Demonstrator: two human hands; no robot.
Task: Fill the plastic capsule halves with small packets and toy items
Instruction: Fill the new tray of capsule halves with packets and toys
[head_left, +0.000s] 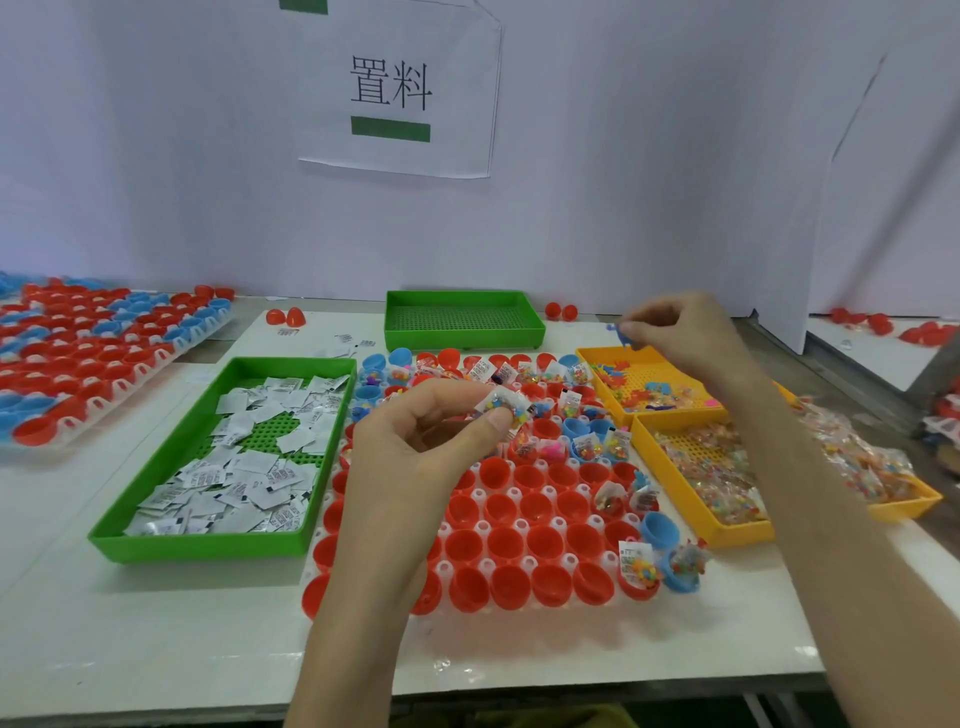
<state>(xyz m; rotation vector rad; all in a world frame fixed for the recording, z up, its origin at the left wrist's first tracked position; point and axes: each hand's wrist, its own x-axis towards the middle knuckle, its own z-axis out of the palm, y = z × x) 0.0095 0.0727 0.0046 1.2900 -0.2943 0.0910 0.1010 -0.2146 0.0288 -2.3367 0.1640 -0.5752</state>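
Mid-fill: left hand (415, 447) pinches packet (506, 405), right hand (685, 338) pinches blue toy (622, 336) over yellow tray (660, 376) (most cups unfilled), next: drop both into an empty red half (545, 540).

A single head-worn wide-angle camera looks forward and down, close over the table (156, 649), facing the wall (675, 208); edges perhaps distorted.

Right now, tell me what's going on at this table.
A person is filling capsule halves. The left hand pinches a clear bead packet over the rack; the right hand pinches a small blue toy above the yellow tray. The far rows already hold packets, while most near ones are empty.
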